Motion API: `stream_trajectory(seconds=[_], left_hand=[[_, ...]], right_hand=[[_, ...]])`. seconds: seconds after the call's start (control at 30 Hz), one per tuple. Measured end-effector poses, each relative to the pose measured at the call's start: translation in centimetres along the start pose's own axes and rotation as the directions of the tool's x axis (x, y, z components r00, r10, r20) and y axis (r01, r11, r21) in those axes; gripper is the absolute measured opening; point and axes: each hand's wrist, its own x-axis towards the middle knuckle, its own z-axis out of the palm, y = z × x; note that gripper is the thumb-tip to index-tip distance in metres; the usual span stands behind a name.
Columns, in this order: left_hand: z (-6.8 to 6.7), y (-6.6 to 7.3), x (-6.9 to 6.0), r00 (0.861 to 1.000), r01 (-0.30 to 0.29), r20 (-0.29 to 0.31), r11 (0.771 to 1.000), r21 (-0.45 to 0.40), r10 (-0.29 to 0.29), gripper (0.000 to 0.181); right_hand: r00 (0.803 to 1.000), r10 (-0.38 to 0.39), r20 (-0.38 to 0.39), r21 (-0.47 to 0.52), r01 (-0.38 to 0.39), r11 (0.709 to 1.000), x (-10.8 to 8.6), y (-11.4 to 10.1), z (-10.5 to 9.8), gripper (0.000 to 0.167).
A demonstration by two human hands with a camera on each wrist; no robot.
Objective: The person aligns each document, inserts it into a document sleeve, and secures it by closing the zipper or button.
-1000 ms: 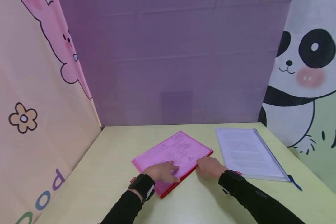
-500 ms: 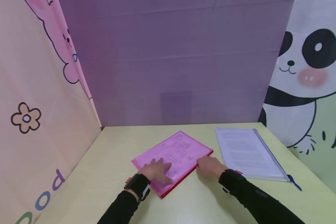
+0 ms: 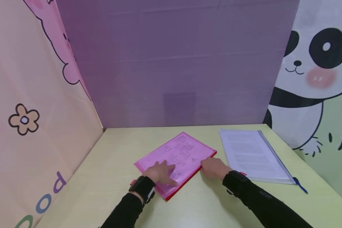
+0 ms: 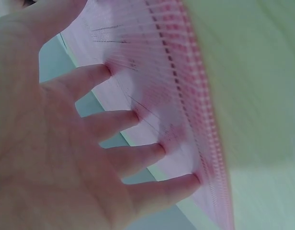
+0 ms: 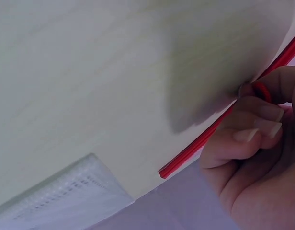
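A translucent pink zipper pouch (image 3: 188, 148) with printed paper inside lies at an angle mid-table. A red zipper (image 3: 185, 183) runs along its near right edge. My left hand (image 3: 158, 173) rests on the pouch's near left part with its fingers spread; in the left wrist view the fingertips touch the meshed surface. Partway along the zipper, my right hand (image 3: 213, 167) pinches at the edge. The right wrist view shows a small red loop, apparently the zipper pull (image 5: 262, 91), between thumb and index finger; the fingers partly hide it.
To the right lies a clear white zipper pouch (image 3: 242, 155) holding printed sheets, with a blue cord (image 3: 300, 186) at its near corner. The pale table (image 3: 119, 148) ends at a purple backdrop (image 3: 182, 63). Cartoon-printed curtains flank both sides.
My left hand has moved from near the red zipper leftward onto the pouch's surface, and its fingers have spread. The right hand stays at the same spot on the zipper.
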Motion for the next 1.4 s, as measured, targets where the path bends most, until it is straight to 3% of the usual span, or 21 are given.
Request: stream_trajectory(seconds=[0.3,0.6,0.97,1.4], left_hand=[[0.2,0.0,0.2,1.0,0.013,-0.004,1.0,0.013,-0.013,0.082],[0.3,0.0,0.7,1.0,0.021,-0.008,0.999,0.037,-0.021,0.082],[0.6,0.7,0.6,0.999,0.025,-0.047,0.996,0.088,-0.021,0.084],[1.1,2.0,0.7,0.989,0.086,-0.126,0.991,0.107,-0.073,0.085]], right_hand=[[0.998,-0.055,-0.004,0.009,0.055,0.998,-0.6,-1.5,0.2,0.01],[0.997,-0.077,-0.003,-0.049,0.076,0.996,-1.2,-3.4,0.2,0.014],[0.998,-0.067,0.012,-0.055,0.068,0.996,-0.7,-2.3,0.1,0.015],[0.993,-0.112,-0.024,-0.072,0.11,0.991,0.4,-1.1,0.0,0.015]])
